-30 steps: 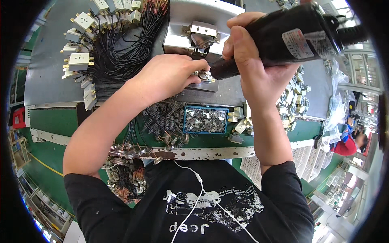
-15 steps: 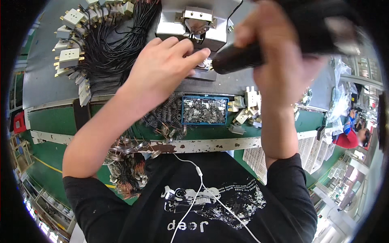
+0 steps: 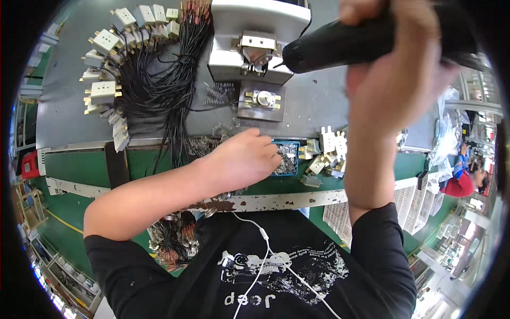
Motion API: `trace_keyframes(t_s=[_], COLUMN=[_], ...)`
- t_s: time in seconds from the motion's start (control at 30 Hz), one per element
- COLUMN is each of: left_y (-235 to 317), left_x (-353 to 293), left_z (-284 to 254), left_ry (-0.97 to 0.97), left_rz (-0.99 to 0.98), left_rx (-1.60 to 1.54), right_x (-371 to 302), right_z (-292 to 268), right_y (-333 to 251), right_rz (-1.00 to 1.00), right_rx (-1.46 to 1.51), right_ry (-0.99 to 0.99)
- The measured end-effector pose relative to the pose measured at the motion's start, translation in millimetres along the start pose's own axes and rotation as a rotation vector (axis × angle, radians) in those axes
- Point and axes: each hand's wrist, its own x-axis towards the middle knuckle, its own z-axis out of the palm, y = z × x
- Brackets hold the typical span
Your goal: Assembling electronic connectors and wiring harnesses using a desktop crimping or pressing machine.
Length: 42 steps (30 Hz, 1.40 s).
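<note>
My left hand (image 3: 247,157) is over the left part of a blue tray (image 3: 298,159) of small metal clips (image 3: 287,154). Its fingers are curled, and their tips and anything in them are hidden. My right hand (image 3: 396,80) grips a black electric screwdriver (image 3: 329,49), held up with its tip pointing left beside a white-and-steel machine (image 3: 226,45). In front of that machine, a small part with a round white centre and brass tabs (image 3: 263,99) rests on a flat metal block (image 3: 245,112). Neither hand touches this part.
Black cables (image 3: 164,85) with white sockets (image 3: 103,91) lie bundled on the left of the grey bench. Loose springs (image 3: 220,93) lie beside the block. More white sockets (image 3: 329,143) are piled right of the tray. A person in red (image 3: 458,183) is far right.
My left hand has come back from the small part to the tray. The screwdriver has lifted off the part, which now shows uncovered on its block.
</note>
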Motion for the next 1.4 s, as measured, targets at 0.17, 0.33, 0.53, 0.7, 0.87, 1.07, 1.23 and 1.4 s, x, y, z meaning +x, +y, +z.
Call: trace_keyframes(t_s=[0.17, 0.33, 0.53, 0.7, 0.87, 1.07, 1.23, 1.4], left_y=[-6, -8, -4, -7, -11, -12, -20, -43], left_x=[1, -1, -1, 0, 1, 1, -3, -9], left_z=[-3, -6, -9, -12, -22, -24, -34, -58], left_ry=[0.047, 0.004, -0.094, -0.113, -0.171, -0.078, 0.142, 0.417], left_rz=[-0.067, -0.070, -0.155, -0.140, -0.183, -0.178, -0.130, -0.333], left_rx=[-0.198, -0.314, -0.387, -0.407, -0.490, -0.477, -0.376, -0.172], right_x=[-11, -3, -18, -9, -23, -16, -13, -1], right_z=[19, 50, 37, 45, 62, 48, 54, 44], right_y=[20, 65, 5, 8, 8, 5, 5, 46], right_rz=[0.100, -0.252, 0.328, 0.276, 0.214, 0.254, 0.244, -0.484], right_rx=[0.562, 1.072, 0.284, 0.289, 0.353, 0.395, 0.319, 0.737], right_ry=[-0.006, -0.088, -0.065, -0.124, -0.044, -0.212, -0.161, -0.374])
